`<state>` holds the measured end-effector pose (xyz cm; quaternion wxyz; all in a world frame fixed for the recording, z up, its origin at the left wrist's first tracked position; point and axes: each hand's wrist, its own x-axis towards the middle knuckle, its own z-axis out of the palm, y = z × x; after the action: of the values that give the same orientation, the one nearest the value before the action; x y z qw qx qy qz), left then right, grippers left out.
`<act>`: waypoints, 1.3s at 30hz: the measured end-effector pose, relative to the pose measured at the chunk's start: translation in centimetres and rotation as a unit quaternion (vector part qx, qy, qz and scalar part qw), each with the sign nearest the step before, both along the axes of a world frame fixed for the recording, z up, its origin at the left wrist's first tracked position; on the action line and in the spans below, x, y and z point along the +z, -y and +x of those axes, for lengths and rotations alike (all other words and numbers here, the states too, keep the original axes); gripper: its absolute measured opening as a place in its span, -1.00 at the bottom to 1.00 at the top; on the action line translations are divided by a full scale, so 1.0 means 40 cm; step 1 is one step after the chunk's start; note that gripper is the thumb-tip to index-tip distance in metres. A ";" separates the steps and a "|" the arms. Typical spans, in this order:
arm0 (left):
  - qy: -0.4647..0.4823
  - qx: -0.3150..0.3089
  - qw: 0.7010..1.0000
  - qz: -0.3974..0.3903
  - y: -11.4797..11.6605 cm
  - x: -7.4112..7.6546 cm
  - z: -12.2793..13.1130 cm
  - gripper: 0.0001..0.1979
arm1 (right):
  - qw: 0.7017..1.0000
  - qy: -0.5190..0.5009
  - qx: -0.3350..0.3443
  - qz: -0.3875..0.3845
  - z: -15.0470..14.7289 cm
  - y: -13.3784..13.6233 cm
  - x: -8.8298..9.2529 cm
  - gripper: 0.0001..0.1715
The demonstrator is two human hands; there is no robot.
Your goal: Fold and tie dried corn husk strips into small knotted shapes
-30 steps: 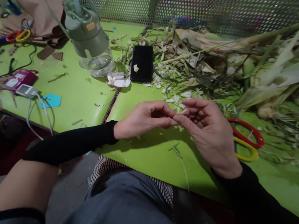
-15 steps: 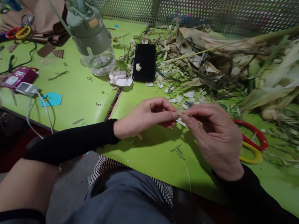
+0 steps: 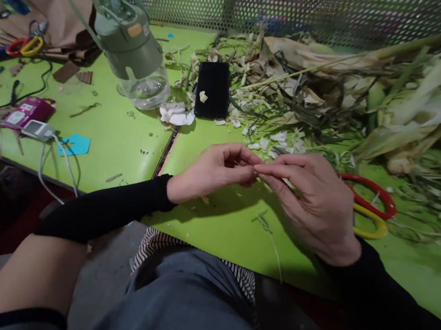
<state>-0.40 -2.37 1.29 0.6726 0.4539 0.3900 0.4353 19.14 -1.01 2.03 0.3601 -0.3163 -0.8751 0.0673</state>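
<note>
My left hand (image 3: 223,170) is closed in a pinch over the green table (image 3: 211,225), its thumb and finger meeting the fingertips of my right hand. My right hand (image 3: 311,196) also pinches, its fingertips touching those of the left. Whatever thin piece lies between them is mostly hidden, too small to name. Under my hands, a small knotted green strip with a thin tail (image 3: 265,222) lies on the table. Beside my right hand are the red and yellow handles of a pair of scissors (image 3: 386,199), partly covered by the hand.
A black phone (image 3: 214,89) lies beyond my hands, a green-lidded water bottle (image 3: 132,50) to its left. Dried corn husks (image 3: 336,66) and shreds heap at the back right. A purple device with a white plug (image 3: 29,115), cables and a blue paper tag (image 3: 74,144) lie left.
My right hand has moved slightly left and its fingers have straightened, still meeting the left fingertips. The left hand has hardly moved. The view has shifted a little.
</note>
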 end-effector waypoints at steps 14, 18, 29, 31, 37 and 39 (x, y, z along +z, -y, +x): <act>-0.120 0.011 0.983 0.137 0.012 -0.009 -0.001 -0.88 | 0.997 -0.059 -0.007 -0.057 0.000 0.001 0.008 -0.88; -0.188 0.015 0.955 0.228 0.016 -0.016 -0.004 -0.93 | 0.984 -0.092 -0.006 -0.151 -0.001 -0.003 0.004 -0.94; -0.242 0.010 0.915 0.323 0.021 -0.011 -0.012 -0.75 | 0.939 -0.102 -0.061 -0.322 -0.006 0.003 0.010 -0.77; -0.199 0.005 0.938 0.285 0.017 -0.011 -0.012 -0.76 | 0.937 -0.107 -0.065 -0.327 -0.007 0.003 0.016 -0.78; -0.017 -0.045 0.997 0.062 -0.003 -0.006 -0.013 -0.86 | 0.918 -0.130 -0.067 -0.368 -0.012 0.006 0.034 -0.80; 0.017 -0.057 0.998 0.021 -0.005 -0.005 -0.013 -0.85 | 0.917 -0.131 -0.066 -0.370 -0.011 0.008 0.036 -0.82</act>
<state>-0.92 -2.18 1.10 0.6931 0.4825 0.3425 0.4118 18.68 -1.33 3.46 0.3319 -0.4727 -0.7097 0.4034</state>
